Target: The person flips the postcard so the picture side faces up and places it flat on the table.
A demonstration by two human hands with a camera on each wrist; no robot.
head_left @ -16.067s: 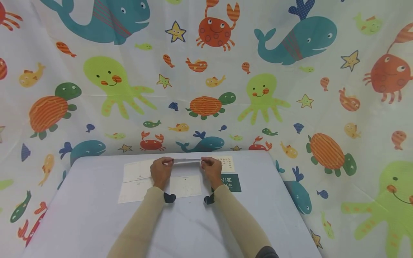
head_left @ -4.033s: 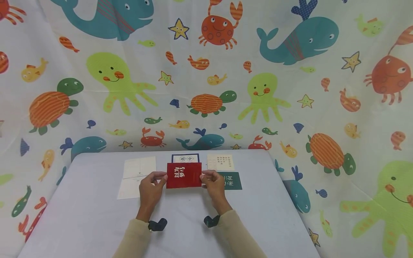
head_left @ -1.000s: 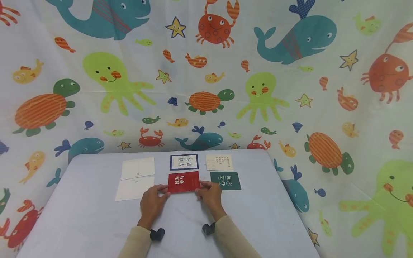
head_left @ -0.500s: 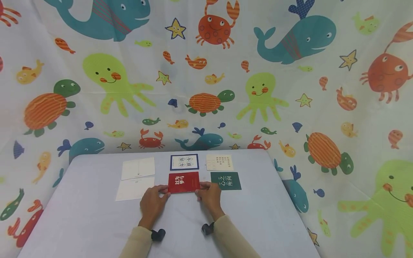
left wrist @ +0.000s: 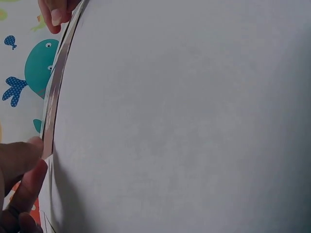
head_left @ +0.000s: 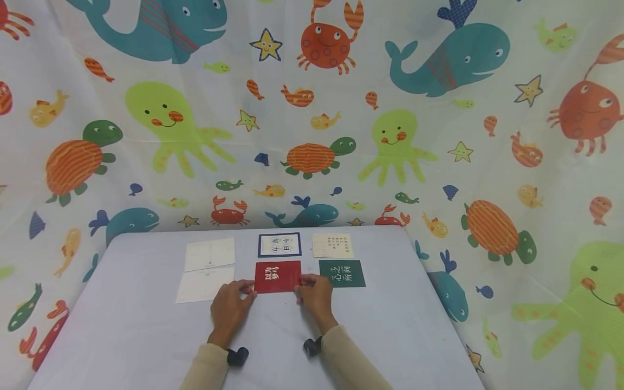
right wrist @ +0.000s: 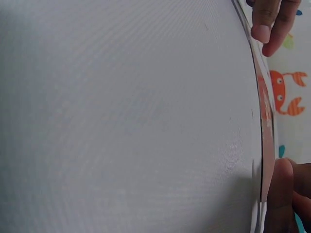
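Observation:
A red card [head_left: 278, 277] with white characters lies on the white table, front middle of a group of cards. My left hand [head_left: 229, 310] holds its left edge, thumb at the near corner and a finger along the side. At the opposite edge my right hand [head_left: 318, 299] holds it the same way. The left wrist view shows the card [left wrist: 52, 104] nearly edge-on, with left fingers [left wrist: 23, 158] at its close end. From the right wrist, the card [right wrist: 267, 141] is a thin strip beside the right fingers [right wrist: 282, 187].
Behind the red card lies a blue-bordered card [head_left: 266, 252]. A cream card [head_left: 322, 246] and a green card [head_left: 358, 273] sit to the right. Two whitish cards [head_left: 195, 260] lie at the left, edges touching. A patterned curtain [head_left: 312, 97] hangs behind the table [head_left: 146, 346].
Four seconds ago both hands held the red card raised, overlapping the blue-bordered card; it has come down onto the table in front of it. Over the last second the hands barely move.

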